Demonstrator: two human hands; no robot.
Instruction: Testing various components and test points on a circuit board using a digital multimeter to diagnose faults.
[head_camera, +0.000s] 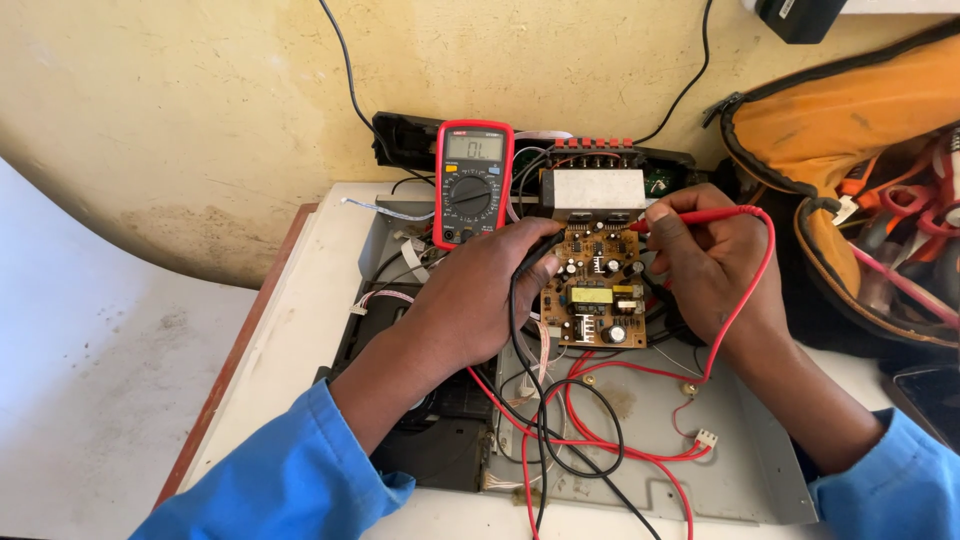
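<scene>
At centre of the opened grey metal chassis: one brown circuit board, upright-tilted, populated with black capacitors, a yellow transformer and a silver heat sink along its upper edge. Right hand: fingers pinched around a red probe, tip touching the board's upper right area. Left hand: closed around a black probe, its tip at the board's left edge. Leads: red and black test wires looping loosely over the chassis floor below the board, a small white connector lying among them. Behind the left hand: red-cased digital multimeter with grey dial, propped upright against the yellowed wall. Far right: open orange tool bag holding red-handled tools. Both forearms in blue sleeves. Support: white tabletop with a reddish wooden edge.
</scene>
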